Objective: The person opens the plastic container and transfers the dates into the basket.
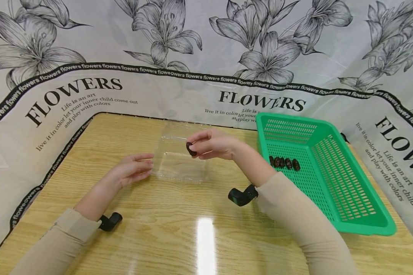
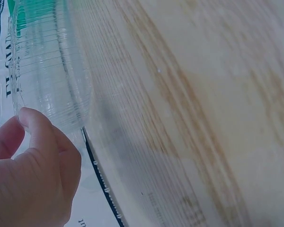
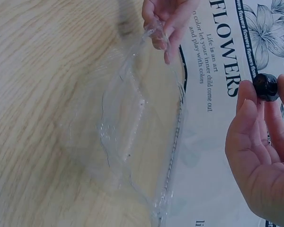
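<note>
A clear plastic box (image 1: pixel 182 178) stands on the wooden table, its open top facing up. My left hand (image 1: pixel 132 170) pinches its left rim between thumb and fingers; the left wrist view shows this grip on the box's ridged wall (image 2: pixel 42 61) close up. Above the box, my right hand (image 1: pixel 215 144) holds a small dark brown oval piece (image 1: pixel 191 149) between thumb and fingertips. In the right wrist view that piece (image 3: pixel 266 87) looks glossy and nearly black; its exact kind cannot be told. Several similar oval pieces (image 1: pixel 288 164) lie in a row in a green basket.
The green perforated basket (image 1: pixel 368 228) stands on the right of the table (image 1: pixel 158 229), beyond my right forearm. A white cloth (image 1: pixel 179 88) printed with flowers and lettering rises behind and beside the table. Black wrist mounts (image 1: pixel 242 195) stick out beneath both sleeves.
</note>
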### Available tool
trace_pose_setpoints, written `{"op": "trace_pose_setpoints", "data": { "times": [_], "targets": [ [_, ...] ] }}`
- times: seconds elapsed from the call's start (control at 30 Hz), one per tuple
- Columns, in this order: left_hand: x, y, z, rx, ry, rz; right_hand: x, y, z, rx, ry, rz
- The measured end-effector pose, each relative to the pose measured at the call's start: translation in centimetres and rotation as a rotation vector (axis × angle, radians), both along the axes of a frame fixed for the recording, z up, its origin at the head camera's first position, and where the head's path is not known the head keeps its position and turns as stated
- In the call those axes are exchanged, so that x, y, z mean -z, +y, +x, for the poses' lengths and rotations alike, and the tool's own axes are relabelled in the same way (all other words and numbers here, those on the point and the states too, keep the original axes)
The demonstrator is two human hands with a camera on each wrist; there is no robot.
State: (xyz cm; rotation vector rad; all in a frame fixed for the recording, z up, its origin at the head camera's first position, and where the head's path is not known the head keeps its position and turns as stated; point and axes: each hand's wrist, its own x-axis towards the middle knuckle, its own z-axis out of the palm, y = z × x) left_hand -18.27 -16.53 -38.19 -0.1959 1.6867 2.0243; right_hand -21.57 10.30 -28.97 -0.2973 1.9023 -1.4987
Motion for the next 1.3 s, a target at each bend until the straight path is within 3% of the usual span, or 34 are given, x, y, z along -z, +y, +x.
{"op": "trace_pose_setpoints", "data": {
  "times": [0.73, 1.3],
  "targets": [
    [0.1, -0.2, 0.2, -0.004, 0.0, 0.004, -2.0, 5.2, 0.6, 0.121, 0.036, -0.006],
    [0.1, -0.2, 0.2, 0.003, 0.016, -0.017, -3.6, 11.1, 1.3, 0.223, 0.032, -0.059]
  ]
}}
